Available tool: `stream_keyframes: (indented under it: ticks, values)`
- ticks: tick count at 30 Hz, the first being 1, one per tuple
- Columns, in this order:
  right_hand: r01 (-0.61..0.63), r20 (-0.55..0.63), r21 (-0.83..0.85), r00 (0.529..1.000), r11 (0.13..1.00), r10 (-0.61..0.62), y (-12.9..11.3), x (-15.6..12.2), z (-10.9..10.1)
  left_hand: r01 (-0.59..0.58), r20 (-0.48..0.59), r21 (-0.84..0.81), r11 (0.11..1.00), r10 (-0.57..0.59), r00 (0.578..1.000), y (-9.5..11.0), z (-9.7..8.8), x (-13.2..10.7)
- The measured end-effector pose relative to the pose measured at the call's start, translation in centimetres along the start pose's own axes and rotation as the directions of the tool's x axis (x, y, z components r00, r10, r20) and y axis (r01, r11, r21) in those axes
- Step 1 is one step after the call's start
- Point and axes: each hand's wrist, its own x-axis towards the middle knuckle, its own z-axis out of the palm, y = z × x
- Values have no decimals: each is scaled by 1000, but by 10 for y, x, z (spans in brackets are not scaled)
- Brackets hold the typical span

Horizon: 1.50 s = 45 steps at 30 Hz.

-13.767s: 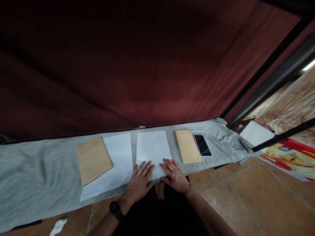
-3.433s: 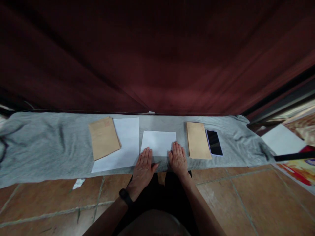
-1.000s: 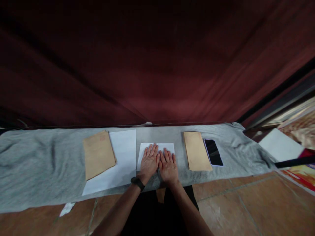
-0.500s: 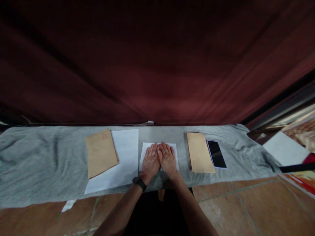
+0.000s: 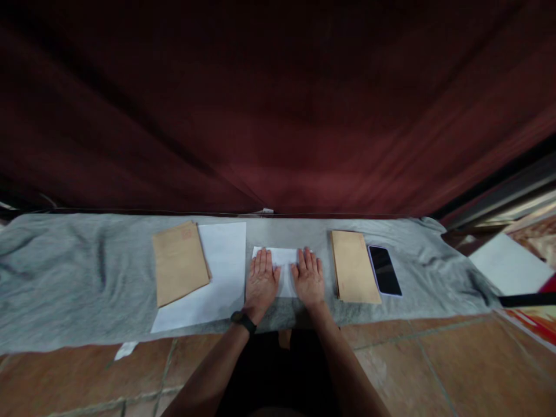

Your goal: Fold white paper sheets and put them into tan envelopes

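Note:
A white folded-looking sheet of paper (image 5: 286,278) lies on the grey cloth in front of me. My left hand (image 5: 262,281) rests flat, palm down, over its left side, fingers stretched forward. Over the right side lies my right hand (image 5: 308,280), flat too, with the thumb pointing inward. Between the hands the middle of the paper shows; its outer edges are mostly covered. Neither hand grips anything. A stack of brown envelopes (image 5: 355,267) is close to the right hand. To the left, more brown envelopes (image 5: 180,266) lie partly over larger white sheets (image 5: 226,260).
A phone (image 5: 384,270) lies right of the right-hand envelopes. The grey cloth (image 5: 78,278) covers a long narrow surface with a dark red curtain (image 5: 278,145) behind it. Tiled floor (image 5: 417,359) shows along the near edge. A white board-like piece (image 5: 510,263) is at far right.
My hands have slid apart from the middle of the paper, left hand to the left and right hand to the right. The paper between them is now uncovered. The view shifted slightly.

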Motion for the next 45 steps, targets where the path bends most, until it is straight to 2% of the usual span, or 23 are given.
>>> stream_keyframes:
  ticks: [7,12,14,20,25,28,31,33,38,45]
  values:
    - [-8,-17,-6,1000,1000,7,13,-9,-3,-4,-25,-10,1000,3,1000,-6,-6,-15]
    - [-6,-9,-21,1000,1000,6,19,-14,-4,-7,9,14,1000,7,1000,-5,-16,-36]
    - [-4,-11,-21,1000,1000,4,19,-15,-5,-38,37,22,999,38,999,-2,-22,-47]
    - [-1,-20,-17,1000,1000,0,19,-13,-7,-251,116,12,968,248,962,7,-38,-77]
    - [-6,-8,23,1000,1000,6,9,-18,-18,-259,95,36,965,255,962,3,-38,-88]
    - [96,35,91,994,991,-100,-12,-36,-26,-269,97,41,962,264,960,2,-37,-88]
    - [275,117,170,948,946,-296,-31,-61,-31,-297,112,49,954,290,950,2,-38,-88]
    - [259,124,156,952,953,-279,-35,-73,-34,-301,107,51,952,295,949,1,-38,-90]
    - [201,98,78,973,976,-208,-16,-83,-40,-276,49,55,959,274,960,-7,-36,-99]
    - [207,51,-4,977,978,-206,12,-95,-45,-186,44,70,980,183,982,-12,-34,-113]
